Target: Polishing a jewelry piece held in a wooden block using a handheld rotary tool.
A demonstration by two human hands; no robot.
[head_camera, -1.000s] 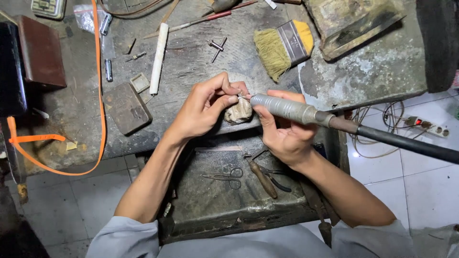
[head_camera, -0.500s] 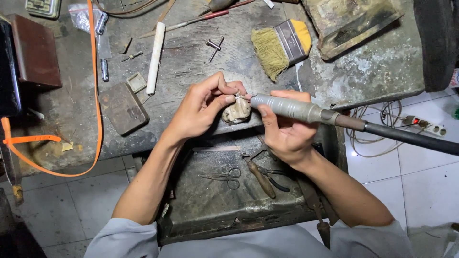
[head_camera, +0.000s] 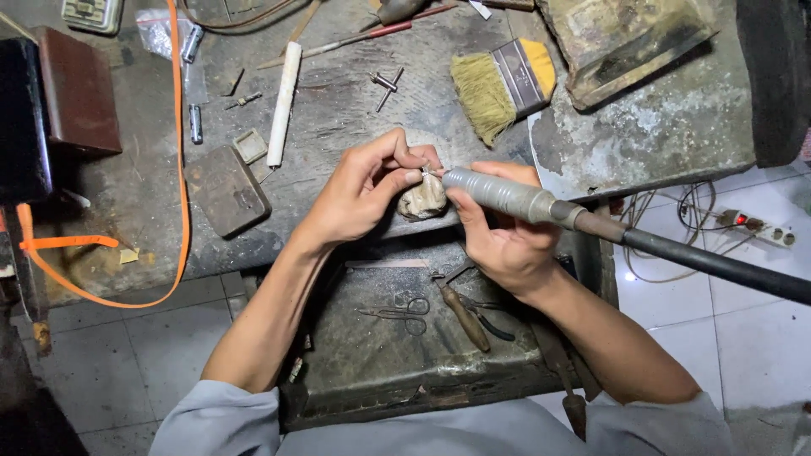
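Grey metal rotary handpiece gripped in right hand, tip against tiny piece pinched by left hand over bench peg, frame centre. Mid-grinding; steadiness needed.

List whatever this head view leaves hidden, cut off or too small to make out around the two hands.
- The small piece pinched in the left hand: too tiny, and covered by the fingertips.
- The tip of the rotary handpiece held in the right hand: too small where it meets the piece.
- The handpiece's black hose: cut off by the right edge.
- The dark block: cut off at the top right corner.
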